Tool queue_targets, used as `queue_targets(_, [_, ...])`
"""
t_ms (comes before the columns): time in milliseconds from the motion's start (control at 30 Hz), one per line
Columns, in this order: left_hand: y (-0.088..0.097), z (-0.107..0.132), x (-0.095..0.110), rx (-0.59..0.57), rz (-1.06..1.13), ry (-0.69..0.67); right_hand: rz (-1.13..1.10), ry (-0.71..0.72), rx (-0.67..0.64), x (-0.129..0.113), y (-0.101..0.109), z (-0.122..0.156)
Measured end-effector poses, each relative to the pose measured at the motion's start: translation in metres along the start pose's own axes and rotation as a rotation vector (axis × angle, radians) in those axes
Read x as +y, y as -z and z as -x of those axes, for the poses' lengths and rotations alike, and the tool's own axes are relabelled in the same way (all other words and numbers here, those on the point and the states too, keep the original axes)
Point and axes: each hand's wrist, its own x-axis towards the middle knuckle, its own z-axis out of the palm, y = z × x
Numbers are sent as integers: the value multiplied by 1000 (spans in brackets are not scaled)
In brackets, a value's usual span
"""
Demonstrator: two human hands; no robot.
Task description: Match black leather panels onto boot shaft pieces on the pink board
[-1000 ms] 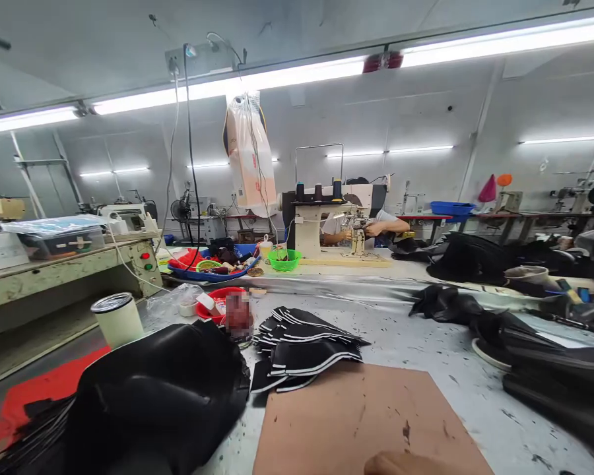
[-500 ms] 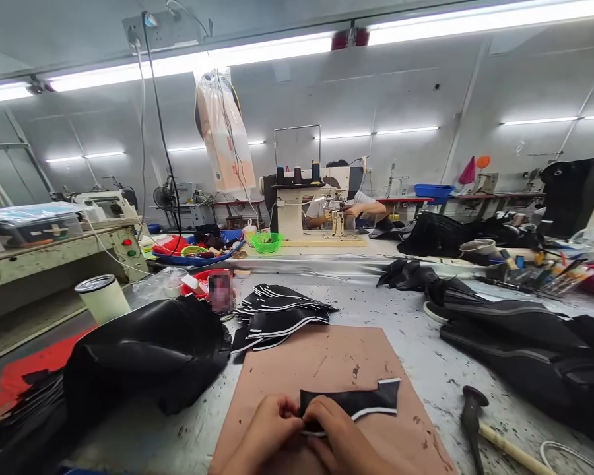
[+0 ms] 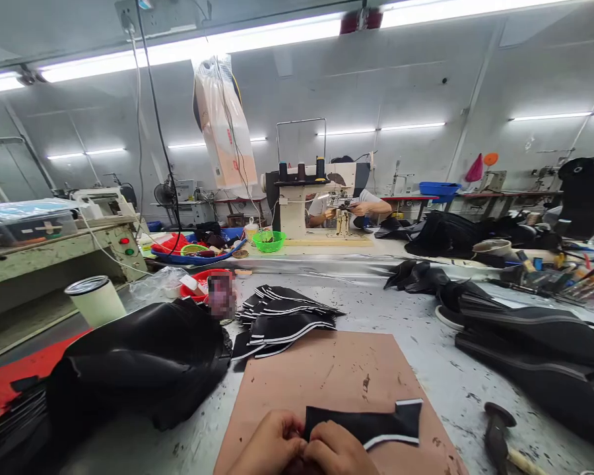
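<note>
A black piece of sheet material (image 3: 363, 425) with white edge strips lies over the brown board (image 3: 321, 369). At its left end, my left hand (image 3: 272, 443) is closed, with thumb and fingers pinching the edge. My right hand (image 3: 339, 450) is closed beside it, fingers bent over the same end. The fingertips of both hands nearly meet there, and they hide that part of the piece. Just beyond the board's far left corner is a pile of similar black pieces (image 3: 292, 320) with white edges.
A hammer (image 3: 499, 422) lies right of the board. Black material (image 3: 143, 356) is heaped on the left, near a cream tumbler (image 3: 96, 300). More black pieces (image 3: 525, 336) lie at right. Across the table, a person's arm (image 3: 371, 206) is at a sewing machine (image 3: 297, 211).
My view has shifted a little, so the hands, piece and hammer sit lower in the picture. Both hands keep their grip at the piece's left end.
</note>
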Motion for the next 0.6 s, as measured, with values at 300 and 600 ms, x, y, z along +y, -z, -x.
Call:
queue_targets(300, [2, 8, 9, -99, 31, 14, -83, 1, -110, -9, 30, -21])
queue_targets(600, [3, 6, 13, -116, 17, 6, -54, -34, -156, -12, 31, -19])
